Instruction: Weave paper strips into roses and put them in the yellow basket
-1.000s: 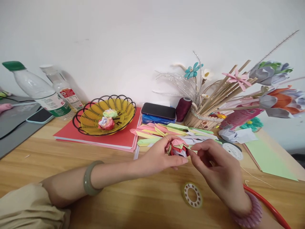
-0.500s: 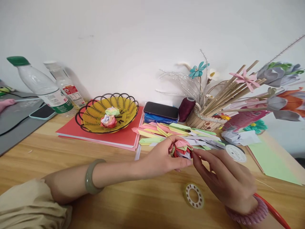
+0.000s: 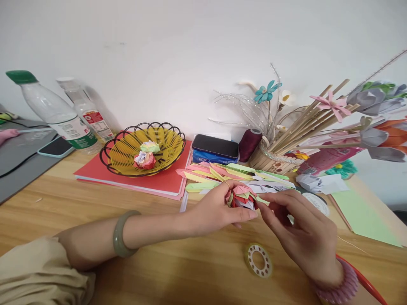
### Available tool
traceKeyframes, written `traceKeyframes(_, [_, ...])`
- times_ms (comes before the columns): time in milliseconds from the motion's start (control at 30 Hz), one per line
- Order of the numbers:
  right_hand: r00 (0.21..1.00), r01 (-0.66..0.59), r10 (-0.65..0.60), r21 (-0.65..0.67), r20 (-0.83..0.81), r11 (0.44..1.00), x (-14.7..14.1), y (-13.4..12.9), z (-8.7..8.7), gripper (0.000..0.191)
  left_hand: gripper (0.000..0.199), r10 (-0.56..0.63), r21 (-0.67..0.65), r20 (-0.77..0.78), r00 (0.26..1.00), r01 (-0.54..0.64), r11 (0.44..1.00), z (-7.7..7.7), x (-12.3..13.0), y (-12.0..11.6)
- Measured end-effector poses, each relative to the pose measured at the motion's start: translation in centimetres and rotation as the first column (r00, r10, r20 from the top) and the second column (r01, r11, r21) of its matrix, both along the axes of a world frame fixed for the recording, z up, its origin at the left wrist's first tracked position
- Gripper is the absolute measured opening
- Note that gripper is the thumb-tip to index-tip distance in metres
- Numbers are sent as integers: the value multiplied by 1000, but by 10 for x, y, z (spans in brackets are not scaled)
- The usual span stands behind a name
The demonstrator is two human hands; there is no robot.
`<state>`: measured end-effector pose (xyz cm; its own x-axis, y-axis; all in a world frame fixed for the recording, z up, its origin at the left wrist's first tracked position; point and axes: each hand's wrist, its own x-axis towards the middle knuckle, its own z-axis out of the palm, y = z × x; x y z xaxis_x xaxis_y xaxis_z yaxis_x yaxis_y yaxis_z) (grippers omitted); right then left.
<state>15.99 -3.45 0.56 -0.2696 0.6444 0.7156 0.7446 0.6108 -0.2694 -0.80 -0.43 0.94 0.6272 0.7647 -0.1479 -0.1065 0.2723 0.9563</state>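
A paper flower (image 3: 243, 195) in pink, red, green and white was held above the table (image 3: 190, 271), in front of the strips (image 3: 219, 170), by the left hand (image 3: 216, 212). It was gripped between that hand's fingers, which were parted only by the flower's width. At its right side a green tip (image 3: 263, 201) was pinched by the right hand (image 3: 302, 228), whose foremost fingers were brought nearly together; the others were curled loosely, and whether anything was held in them could not be told.

A tape roll (image 3: 259, 260) was laid flat on the table, nearer the viewer than the flower. To the left, a yellow basket (image 3: 170, 144) was set on red paper (image 3: 89, 167), with two small blooms (image 3: 145, 160) contained in it. Behind the strips, a phone (image 3: 216, 145) was rested on a blue pack (image 3: 214, 157), with a dark spool (image 3: 250, 144) placed beside it. Green paper (image 3: 365, 216) was spread at the right.
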Motion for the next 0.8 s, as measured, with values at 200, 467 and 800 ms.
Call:
traceKeyframes(200, [990,8,-31,168,134,986,1,-2,0,18,44,10,20,17,1000,-10,1000,-2,1,-2])
traceKeyframes(467, [999,-9,9,-9,49,1000,-1,-2,1,13,42,35,137,2,999,-35,990,-3,-1,-2])
traceKeyframes(800, [944,-155,-80,-644,-320,749,0,7,12,20,45,60,228,-64,996,-44,973,-8,-2,-1])
